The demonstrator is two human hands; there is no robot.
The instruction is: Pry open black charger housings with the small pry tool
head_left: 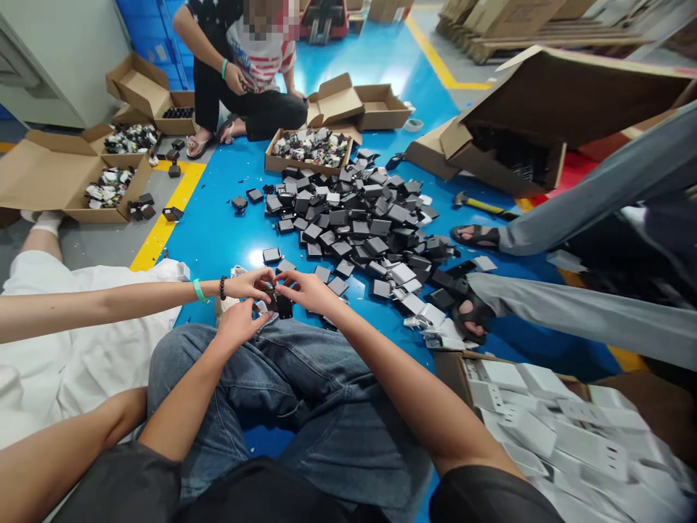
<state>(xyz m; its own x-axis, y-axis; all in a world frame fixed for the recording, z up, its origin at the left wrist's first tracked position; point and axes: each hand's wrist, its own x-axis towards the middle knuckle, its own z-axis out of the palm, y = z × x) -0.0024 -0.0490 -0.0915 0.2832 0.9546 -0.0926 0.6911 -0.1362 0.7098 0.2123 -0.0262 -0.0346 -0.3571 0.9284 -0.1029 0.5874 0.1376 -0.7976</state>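
Observation:
My left hand (241, 324) is closed around the near side of a small black plastic casing (282, 305), just above my jeans. From the right, my right hand (306, 290) pinches the top of the same casing with bent fingers. Another person's hand (251, 283), wearing a green band and a dark bead bracelet, reaches in from the left and touches this spot too. The fingers overlap, so part of the casing is hidden. Just beyond lies a large pile of black and grey plastic casings (348, 218) on the blue floor (229, 240).
A cardboard tray (306, 165) of small mixed parts stands behind the pile. White casings fill a box (544, 421) at my right. A yellow-handled hammer (484, 206) lies near a standing person's sandalled feet. Another person (245, 80) sits opposite; more open boxes (103, 207) stand left.

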